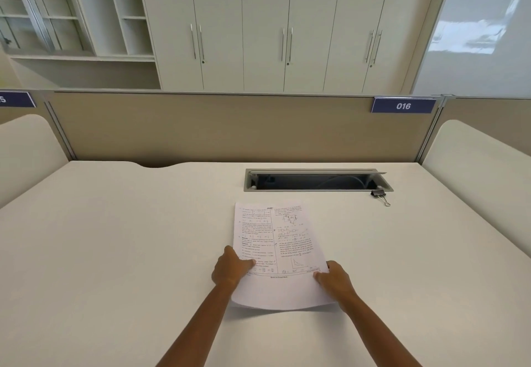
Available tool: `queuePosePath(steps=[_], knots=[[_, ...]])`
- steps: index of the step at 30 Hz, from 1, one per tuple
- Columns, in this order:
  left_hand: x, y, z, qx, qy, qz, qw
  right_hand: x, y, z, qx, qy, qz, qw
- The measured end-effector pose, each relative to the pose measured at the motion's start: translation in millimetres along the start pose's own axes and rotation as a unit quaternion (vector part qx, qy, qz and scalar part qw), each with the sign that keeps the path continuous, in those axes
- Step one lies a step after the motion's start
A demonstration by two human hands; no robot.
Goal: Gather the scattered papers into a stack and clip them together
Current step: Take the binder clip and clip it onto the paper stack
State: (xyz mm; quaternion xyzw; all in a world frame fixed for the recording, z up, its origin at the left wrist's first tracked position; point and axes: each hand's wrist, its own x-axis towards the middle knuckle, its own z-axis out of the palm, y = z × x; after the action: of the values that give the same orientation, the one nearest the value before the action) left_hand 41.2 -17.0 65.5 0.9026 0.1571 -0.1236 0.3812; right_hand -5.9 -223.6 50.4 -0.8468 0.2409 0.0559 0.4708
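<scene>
fingers (247,263) of left hand (230,269) and right hand (335,279) tight on papers (275,240) — cream desk (115,237), beige partition (230,128), cabinets (258,21)

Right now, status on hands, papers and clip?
Left hand, right hand hold paper stack at its near end. Binder clip lies apart, by the cable tray. Nothing between.

Head-worn view, forward-down over desk (115,251).

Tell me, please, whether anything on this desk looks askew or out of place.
Nothing is spilled or damaged. The papers, gripped by the left hand and right hand, lie slightly skewed, their near edge bowed up off the desk. The binder clip lies apart, beside the open cable hatch.
</scene>
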Motion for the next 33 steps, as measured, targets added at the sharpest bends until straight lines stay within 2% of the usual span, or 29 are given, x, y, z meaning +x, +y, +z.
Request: queuePosePath(steps=[6, 13, 22, 33], knots=[[-9.6, -6.5, 5.2, 0.176, 0.093, 0.042, 0.979, 1.0, 4.2, -8.5, -0.063, 0.040, -0.020, 0.997], [-7.1, 19.9, 17.7, 0.241, 0.156, 0.148, 0.946, 12.7, 21.5, -33.9, -0.085, 0.113, -0.025, 0.990], [-14.0, 98.7, 68.3, 0.186, 0.113, 0.292, 0.931, 50.5, 21.7, -93.8, -0.076, 0.209, -0.064, 0.973], [4.8, 164.0, 146.9, 0.217, 0.042, 0.354, 0.909, 132.5, 19.8, -147.5, -0.061, 0.266, -0.055, 0.960]])
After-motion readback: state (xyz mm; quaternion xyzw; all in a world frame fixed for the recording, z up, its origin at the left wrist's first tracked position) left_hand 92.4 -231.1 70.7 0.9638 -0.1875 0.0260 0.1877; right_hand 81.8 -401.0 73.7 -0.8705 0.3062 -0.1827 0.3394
